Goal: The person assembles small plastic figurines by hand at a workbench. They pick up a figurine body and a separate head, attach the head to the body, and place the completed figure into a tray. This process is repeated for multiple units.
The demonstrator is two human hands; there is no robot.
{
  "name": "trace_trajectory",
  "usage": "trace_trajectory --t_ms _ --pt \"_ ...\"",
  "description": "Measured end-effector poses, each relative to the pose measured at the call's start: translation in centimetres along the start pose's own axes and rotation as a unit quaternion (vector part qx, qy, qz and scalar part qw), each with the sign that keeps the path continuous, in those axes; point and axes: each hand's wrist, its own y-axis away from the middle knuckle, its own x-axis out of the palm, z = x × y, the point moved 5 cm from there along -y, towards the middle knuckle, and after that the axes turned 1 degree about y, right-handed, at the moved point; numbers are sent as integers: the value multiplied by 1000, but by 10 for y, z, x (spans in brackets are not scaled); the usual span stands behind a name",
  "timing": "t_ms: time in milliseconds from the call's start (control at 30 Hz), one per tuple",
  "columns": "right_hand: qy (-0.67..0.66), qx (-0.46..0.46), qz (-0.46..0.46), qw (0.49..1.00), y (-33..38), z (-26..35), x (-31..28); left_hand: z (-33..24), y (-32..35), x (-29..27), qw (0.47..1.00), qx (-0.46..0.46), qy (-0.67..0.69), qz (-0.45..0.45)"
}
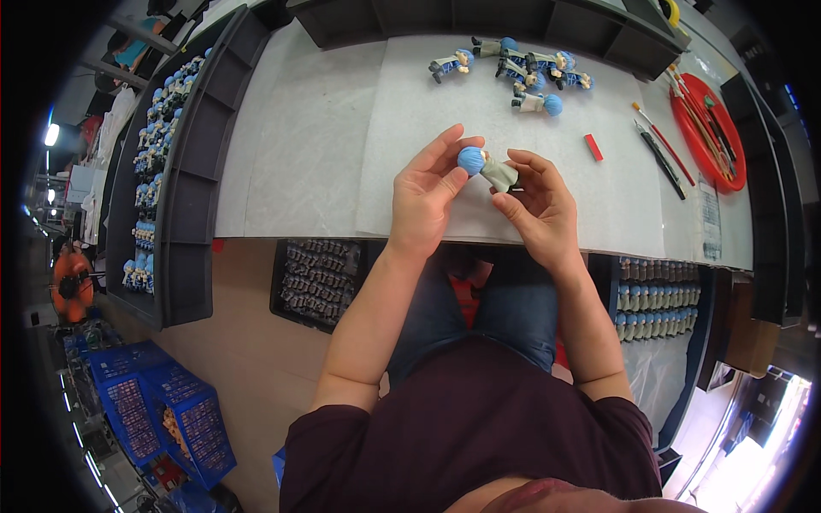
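Over the near part of the white-covered table (pixel 299 162), a small figurine (pixel 499 174) with blue hair and a pale grey-green coat lies tilted between my hands. My left hand (pixel 425 195) pinches its blue head between thumb and fingers. At the coat's lower end, the fingers and thumb of my right hand (pixel 546 205) curl round the figurine. Farther back on the table lies a loose group of similar blue-haired figurines (pixel 532 79), several of them on their sides. A small red block (pixel 593 147) rests to the right of my hands.
A red oval tray (pixel 737 175) of brushes stands at the right, beside a black pen-like tool (pixel 658 158) and a thin brush (pixel 671 150). Dark trays edge the table: a left one (pixel 190 188) full of figurines, and a far one (pixel 385 19). More figurines (pixel 658 299) sit below the right edge.
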Motion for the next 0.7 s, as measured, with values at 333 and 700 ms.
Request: trace_trajectory --t_ms 333,700 --pt "31 -18 -4 999 0 2 0 -2 0 2 1000 -1 20 15" --pt "33 -9 -5 999 0 -2 -1 -1 0 2 1000 -6 25 -4"
